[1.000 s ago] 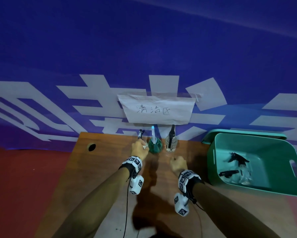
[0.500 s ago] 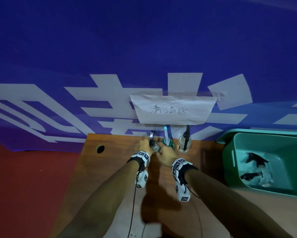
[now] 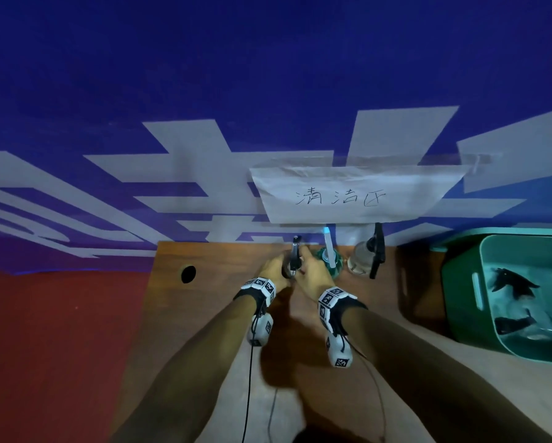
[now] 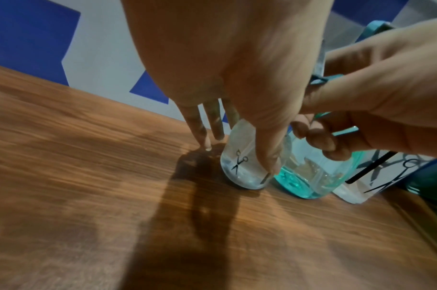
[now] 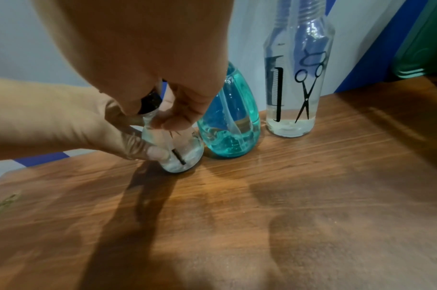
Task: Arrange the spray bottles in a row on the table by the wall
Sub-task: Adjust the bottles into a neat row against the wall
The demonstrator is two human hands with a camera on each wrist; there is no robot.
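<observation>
Three spray bottles stand in a row against the wall on the wooden table (image 3: 204,314). Leftmost is a small clear bottle (image 4: 239,168) with a scissors print. Beside it stand a teal bottle (image 5: 232,121) and a taller clear bottle (image 5: 297,78) printed with a comb and scissors. My left hand (image 3: 276,270) grips the small bottle's body, thumb in front and fingers behind. My right hand (image 3: 310,270) pinches its neck just under the black sprayer head. The small bottle's base rests on the table, close against the teal one.
A green plastic bin (image 3: 460,302) stands at the table's right and holds two more spray bottles (image 3: 511,282). A paper sign (image 3: 354,196) hangs on the blue wall above the row. There is a round cable hole (image 3: 188,274) at the table's back left.
My right hand left the table in front of the bottles and moved left to pinch the small bottle's neck. The left hand stayed on that bottle.
</observation>
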